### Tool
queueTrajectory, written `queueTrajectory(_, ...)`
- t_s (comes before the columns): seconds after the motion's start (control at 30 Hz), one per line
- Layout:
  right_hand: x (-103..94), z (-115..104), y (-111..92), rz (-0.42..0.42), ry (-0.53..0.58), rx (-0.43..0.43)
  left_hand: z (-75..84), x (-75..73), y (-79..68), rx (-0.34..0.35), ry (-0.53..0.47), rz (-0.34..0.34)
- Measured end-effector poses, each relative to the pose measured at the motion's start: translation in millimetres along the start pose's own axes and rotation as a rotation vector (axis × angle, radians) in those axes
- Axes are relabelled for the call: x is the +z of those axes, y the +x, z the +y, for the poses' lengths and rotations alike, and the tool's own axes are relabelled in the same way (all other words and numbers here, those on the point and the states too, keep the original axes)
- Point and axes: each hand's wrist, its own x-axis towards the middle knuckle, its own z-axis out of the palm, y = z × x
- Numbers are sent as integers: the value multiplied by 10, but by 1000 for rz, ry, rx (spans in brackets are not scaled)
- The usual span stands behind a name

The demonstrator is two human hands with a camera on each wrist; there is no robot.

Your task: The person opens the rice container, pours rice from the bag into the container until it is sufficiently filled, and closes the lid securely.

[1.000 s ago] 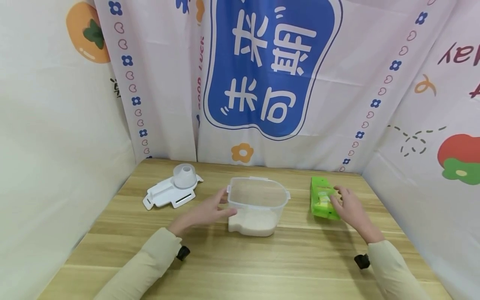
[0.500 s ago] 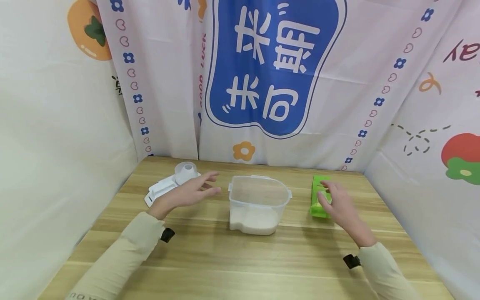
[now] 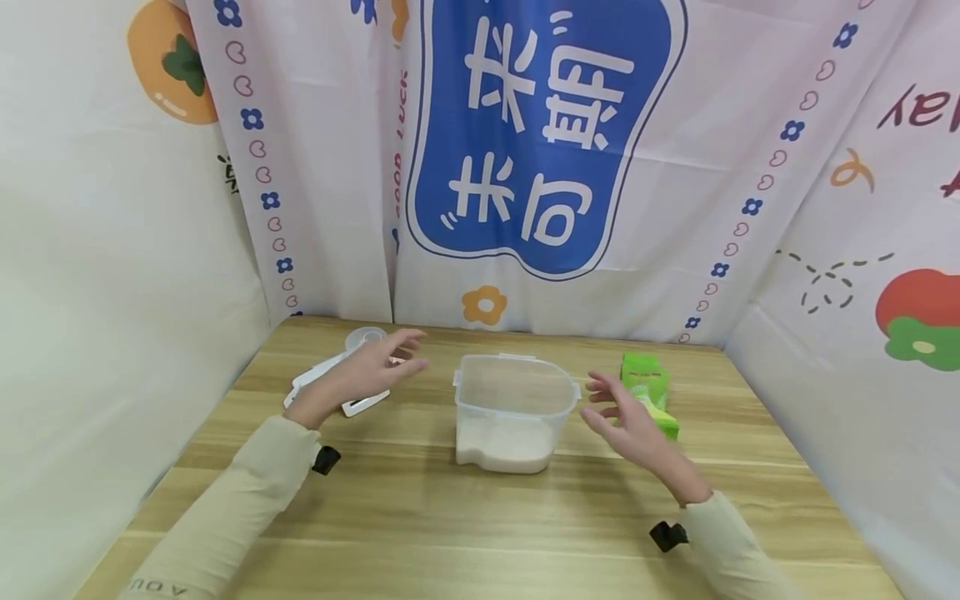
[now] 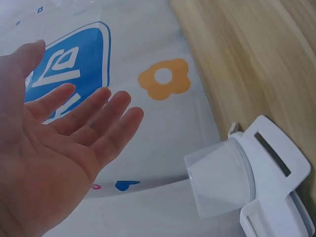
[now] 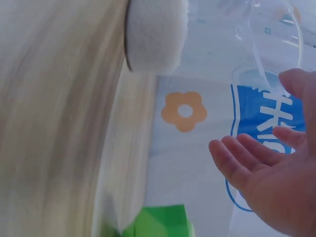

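Observation:
A clear plastic container [image 3: 517,400] stands upright on the table, its top uncovered and white granular stuff [image 5: 155,34] in its lower part. My right hand [image 3: 633,429] is beside the container's right side, fingers loosely bent and apart from each other. Behind that hand lies a green packet [image 3: 645,375], partly hidden by it. Over at the left, my left hand [image 3: 356,375] hovers above a white lid [image 4: 276,148], palm facing the container and holding nothing. A translucent cup [image 4: 219,180] sits on the lid, which the hand partly covers in the head view.
The wooden table [image 3: 480,533] ends at a printed cloth [image 3: 337,208] hanging behind it. More cloth walls close off the left and right sides. A black strap piece [image 3: 667,536] hangs from the right sleeve.
My left hand has drawn back from the container's left side to over the lid. My right hand has moved left from the green packet to beside the container.

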Motion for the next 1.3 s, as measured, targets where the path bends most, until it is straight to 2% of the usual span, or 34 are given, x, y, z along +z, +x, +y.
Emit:
queueTrajectory(0.17,129,-38,-22,-82,132,39,-77,-69,59,-1,-5,25)
queueTrajectory(0.43,289,-44,-35,-171,275,8,-260,-112,82,-24,73,91)
queueTrajectory(0.57,346,-35,-37,-179,301,13,-360,-112,72,-23,129,118)
queueTrajectory(0.8,408,5,-44,-178,319,48,-558,-113,41,-83,222,114)
queueTrajectory(1.13,487,20,10,-146,353,68,-743,-85,-24,-94,198,163)
queueTrajectory(1.3,505,12,43,-141,384,95,-824,-75,-50,-150,213,179)
